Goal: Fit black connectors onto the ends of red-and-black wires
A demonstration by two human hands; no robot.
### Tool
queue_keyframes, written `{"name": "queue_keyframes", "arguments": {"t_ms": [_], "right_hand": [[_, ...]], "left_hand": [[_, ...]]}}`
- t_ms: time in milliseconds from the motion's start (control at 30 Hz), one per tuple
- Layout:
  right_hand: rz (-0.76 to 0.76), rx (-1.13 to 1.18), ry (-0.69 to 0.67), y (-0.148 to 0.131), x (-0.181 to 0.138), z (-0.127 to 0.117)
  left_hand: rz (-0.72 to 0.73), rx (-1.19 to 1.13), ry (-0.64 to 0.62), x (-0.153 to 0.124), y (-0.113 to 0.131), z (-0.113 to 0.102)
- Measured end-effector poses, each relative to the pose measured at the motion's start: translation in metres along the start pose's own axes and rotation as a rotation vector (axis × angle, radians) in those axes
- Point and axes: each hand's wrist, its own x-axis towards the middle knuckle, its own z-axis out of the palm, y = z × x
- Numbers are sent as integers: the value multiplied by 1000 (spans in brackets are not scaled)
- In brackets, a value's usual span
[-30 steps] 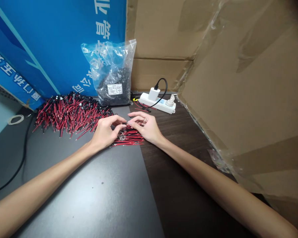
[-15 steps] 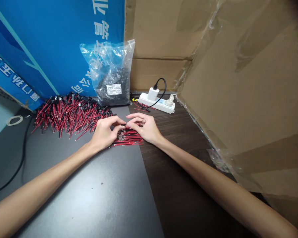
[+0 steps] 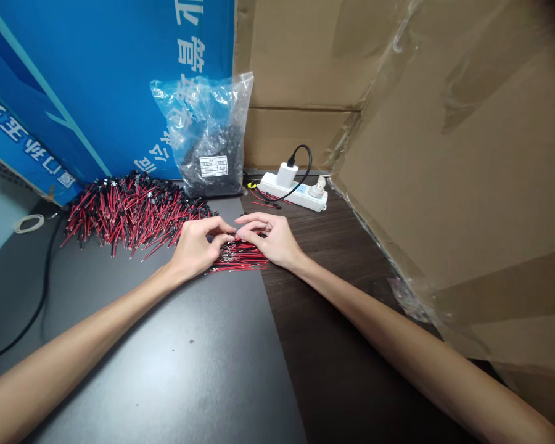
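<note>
My left hand (image 3: pixel 198 245) and my right hand (image 3: pixel 269 237) meet fingertip to fingertip over a small bundle of red and black wires (image 3: pixel 240 256) on the table. Both hands pinch together on a small wire piece between them; the piece itself is too small to make out. A large heap of the same red and black wires (image 3: pixel 127 209) lies to the left of my left hand. A clear plastic bag of small black parts (image 3: pixel 206 139) stands upright behind the heap.
A white power strip (image 3: pixel 293 189) with a plugged-in charger sits behind my right hand. A blue printed board (image 3: pixel 97 80) and cardboard sheets (image 3: pixel 444 154) wall in the back and right. A black cable (image 3: pixel 41 290) and a white ring (image 3: pixel 28 222) lie at the left.
Both hands stay pinched together over the small bundle; only slight finger movement shows. The view has shifted a little.
</note>
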Motion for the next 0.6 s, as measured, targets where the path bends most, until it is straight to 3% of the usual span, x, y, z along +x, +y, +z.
{"name": "queue_keyframes", "arguments": {"t_ms": [600], "right_hand": [[-10, 37, -7, -3, 0, 2]], "left_hand": [[18, -14, -18, 1, 0, 0]]}}
